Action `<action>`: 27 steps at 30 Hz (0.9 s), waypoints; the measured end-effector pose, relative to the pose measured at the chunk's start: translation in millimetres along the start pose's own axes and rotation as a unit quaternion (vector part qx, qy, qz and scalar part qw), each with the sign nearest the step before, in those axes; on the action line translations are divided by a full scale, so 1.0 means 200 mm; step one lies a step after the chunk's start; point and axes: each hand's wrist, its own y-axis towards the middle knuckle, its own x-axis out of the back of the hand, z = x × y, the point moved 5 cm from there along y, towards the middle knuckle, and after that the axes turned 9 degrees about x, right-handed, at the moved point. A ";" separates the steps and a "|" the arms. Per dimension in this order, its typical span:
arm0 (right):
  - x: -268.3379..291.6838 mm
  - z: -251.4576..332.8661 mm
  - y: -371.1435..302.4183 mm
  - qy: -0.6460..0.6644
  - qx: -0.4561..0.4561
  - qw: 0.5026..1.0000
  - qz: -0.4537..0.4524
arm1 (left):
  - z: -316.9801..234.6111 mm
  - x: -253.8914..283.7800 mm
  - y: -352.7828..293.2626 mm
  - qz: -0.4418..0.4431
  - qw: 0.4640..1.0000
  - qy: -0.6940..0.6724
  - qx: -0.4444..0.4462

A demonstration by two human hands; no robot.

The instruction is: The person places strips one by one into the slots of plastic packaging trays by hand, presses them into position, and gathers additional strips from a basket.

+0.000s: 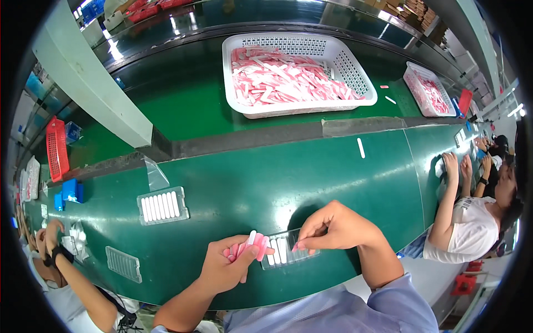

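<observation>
My left hand (229, 261) is closed around a fanned bunch of small flat pink-and-white strips (260, 244) with rounded ends, much like mini nail files. Just right of it, a clear slotted tray (270, 265) lies on the green table, with several white strips (282, 251) side by side in it. Over the right part of this tray, my right hand (336, 228) is closed in a pinch. A bit of pink shows at its fingertips, seemingly one strip; the fingers hide most of it. My right hand partly covers the tray.
A filled clear tray (163, 205) and another clear tray (123, 264) lie to the left. Beyond the dark ledge stands a white basket (300, 109) heaped with strips. One loose strip (361, 148) lies ahead. A slanted post (94, 72) rises at left. Co-workers sit on both sides.
</observation>
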 end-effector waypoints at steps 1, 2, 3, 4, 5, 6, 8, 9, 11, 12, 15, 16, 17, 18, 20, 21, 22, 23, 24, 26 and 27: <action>-0.01 0.00 0.00 0.000 -0.001 1.000 -0.001 | 0.00 0.00 0.00 0.004 1.000 -0.003 -0.003; 0.01 0.01 0.01 -0.077 0.018 0.996 -0.037 | 0.00 0.00 0.00 0.005 1.000 -0.004 -0.002; 0.02 0.02 0.01 -0.152 0.036 0.985 -0.072 | 0.00 -0.01 0.00 0.008 1.000 -0.002 0.005; 0.02 0.02 0.02 -0.152 0.036 0.985 -0.073 | 0.00 -0.02 0.00 0.011 1.000 0.001 0.013; 0.02 0.02 0.02 -0.153 0.053 0.984 -0.069 | -0.01 -0.02 -0.01 0.011 1.000 0.001 0.014; 0.02 0.03 0.02 -0.154 0.071 0.983 -0.065 | -0.02 -0.04 -0.02 0.007 0.998 0.058 0.007; 0.02 0.01 0.03 -0.130 0.072 0.987 -0.063 | -0.02 -0.05 -0.02 0.003 0.993 0.116 0.001; 0.03 -0.01 0.03 -0.106 0.073 0.990 -0.060 | -0.03 -0.07 -0.03 0.001 0.975 0.210 -0.072; 0.04 -0.03 0.03 -0.065 0.060 0.994 -0.063 | -0.05 -0.11 -0.04 0.001 0.943 0.300 -0.146; 0.04 -0.04 0.03 -0.024 0.048 0.997 -0.064 | -0.06 -0.14 -0.05 0.023 0.921 0.342 -0.183; 0.06 -0.04 0.04 0.079 0.015 0.994 -0.071 | -0.05 -0.18 -0.07 0.046 0.874 0.401 -0.272; 0.07 -0.04 0.04 0.079 0.017 0.994 -0.072 | -0.05 -0.19 -0.08 0.046 0.849 0.416 -0.323; 0.08 -0.05 0.04 0.119 0.016 0.990 -0.076 | -0.05 -0.19 -0.08 0.047 0.848 0.418 -0.324; 0.08 -0.07 0.04 0.159 0.014 0.984 -0.078 | -0.04 -0.19 -0.08 0.048 0.840 0.427 -0.332; 0.09 -0.05 0.03 0.158 0.025 0.984 -0.083 | -0.03 -0.19 -0.08 0.049 0.831 0.437 -0.340; 0.09 -0.05 0.03 0.157 0.035 0.983 -0.087 | -0.03 -0.20 -0.08 0.052 0.808 0.465 -0.358; 0.09 -0.05 0.03 0.158 0.038 0.983 -0.087 | -0.03 -0.21 -0.09 0.055 0.783 0.493 -0.375; 0.09 -0.05 0.02 0.164 0.044 0.982 -0.084 | -0.04 -0.21 -0.09 0.056 0.782 0.495 -0.375; 0.09 -0.06 0.02 0.170 0.051 0.981 -0.079 | -0.05 -0.22 -0.10 0.039 0.761 0.521 -0.385; 0.09 -0.06 0.03 0.169 0.052 0.981 -0.076 | -0.07 -0.23 -0.11 0.022 0.737 0.549 -0.394; 0.09 -0.06 0.02 0.165 0.051 0.982 -0.074 | -0.06 -0.24 -0.11 0.016 0.709 0.586 -0.392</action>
